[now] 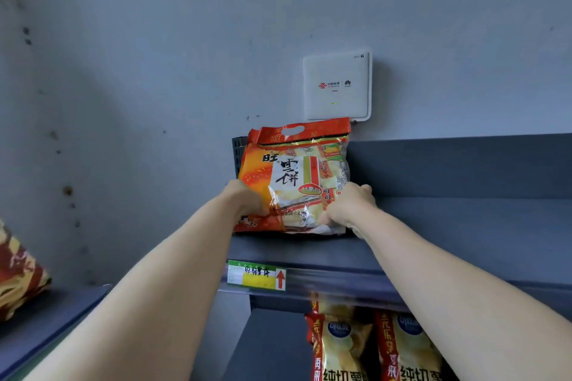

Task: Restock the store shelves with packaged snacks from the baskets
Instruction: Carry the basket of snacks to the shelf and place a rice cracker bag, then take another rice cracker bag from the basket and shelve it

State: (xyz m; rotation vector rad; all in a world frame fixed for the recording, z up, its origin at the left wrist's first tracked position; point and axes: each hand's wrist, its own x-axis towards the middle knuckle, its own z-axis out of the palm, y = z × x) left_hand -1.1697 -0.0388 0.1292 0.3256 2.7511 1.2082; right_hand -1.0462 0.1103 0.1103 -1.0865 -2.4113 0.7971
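A large orange-and-white bag of rice crackers (294, 176) stands upright at the left end of the top grey shelf (464, 241), leaning back against the shelf's rear panel. My left hand (247, 199) grips the bag's lower left edge. My right hand (348, 206) grips its lower right corner. Both arms reach up from below. No basket is in view.
A white wall-mounted router (336, 86) hangs just above the bag. A green-and-yellow price tag (255, 275) sits on the shelf's front rail. Yellow chip bags (343, 346) fill the shelf below. Another snack bag (18, 275) lies on a shelf at far left.
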